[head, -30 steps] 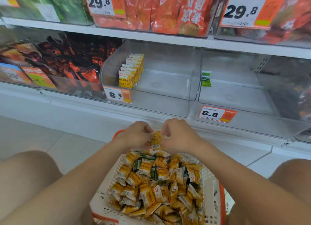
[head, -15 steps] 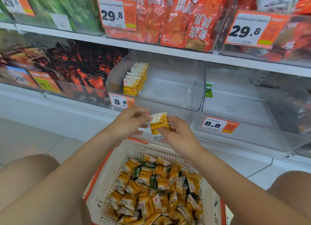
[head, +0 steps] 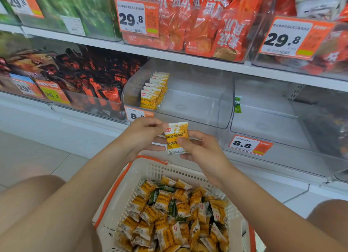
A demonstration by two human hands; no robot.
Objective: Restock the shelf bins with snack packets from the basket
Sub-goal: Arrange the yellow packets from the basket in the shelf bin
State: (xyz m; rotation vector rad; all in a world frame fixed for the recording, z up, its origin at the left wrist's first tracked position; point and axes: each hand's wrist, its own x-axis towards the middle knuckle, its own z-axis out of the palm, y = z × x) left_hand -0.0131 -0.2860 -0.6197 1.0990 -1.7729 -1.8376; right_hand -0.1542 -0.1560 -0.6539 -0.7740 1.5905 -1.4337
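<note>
Mid-frame, above the white plastic basket (head: 145, 174), left hand (head: 143, 136) and right hand (head: 204, 151) pinch a small yellow-and-white foil snack packet (head: 176, 136) by its edges; probably light, crinkly, slippery, so sealed edges grip best.

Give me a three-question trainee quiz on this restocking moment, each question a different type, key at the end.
1. True or false: both the left hand and the right hand hold the yellow packet.
2. Where in its clear bin does the row of yellow packets stand? A: left side. B: middle. C: right side.
3. Fill in: the lone packet in the right-hand bin is ___ in colour.
Key: 1 true; 2 A; 3 green.
</note>
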